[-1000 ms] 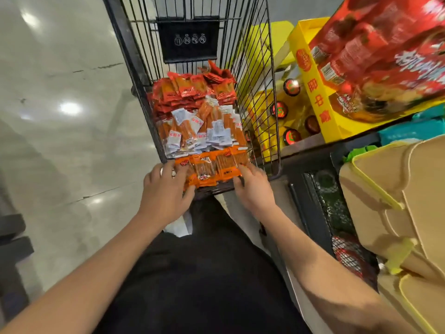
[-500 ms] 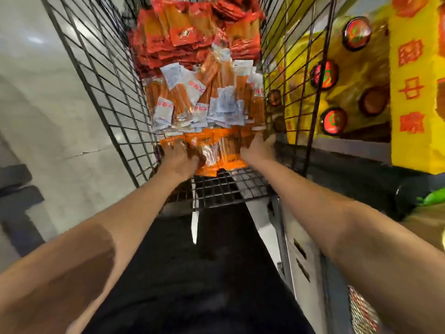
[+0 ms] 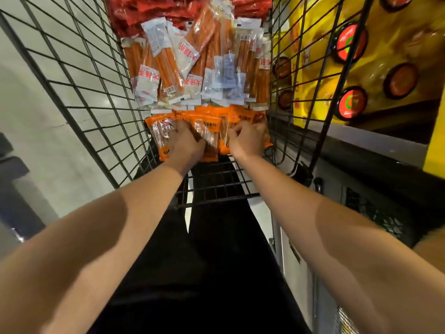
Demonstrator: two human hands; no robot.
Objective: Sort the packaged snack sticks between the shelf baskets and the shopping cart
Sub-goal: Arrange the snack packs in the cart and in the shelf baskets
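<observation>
Cart: a black wire shopping cart [image 3: 79, 97] fills the upper part of the view, its mesh sides rising left and right of the snacks.
Orange packs: a row of orange snack-stick packs [image 3: 207, 131] lies at the near end of the cart floor — both hands are on them.
Left hand: the left hand [image 3: 186, 143] lies on the orange packs toward their left side, knuckles up, fingers bent down onto the wrappers; whether they pinch one pack cannot be told.
Right hand: the right hand [image 3: 248, 141] rests on the right end of the same row, fingers curled at a pack's top edge — it looks like a grip on that pack.
Clear packs: beyond the orange row lies a heap of clear packs with white labels [image 3: 192, 66], long orange sticks showing through.
Red packs: farthest off, at the top edge, a pile of red packs [image 3: 154, 10].
Shelf: right of the cart, seen partly through its mesh, a yellow display [image 3: 395, 54] with round red and green lids [image 3: 350, 103].
Floor: pale grey floor [image 3: 36, 131] left of the cart.
</observation>
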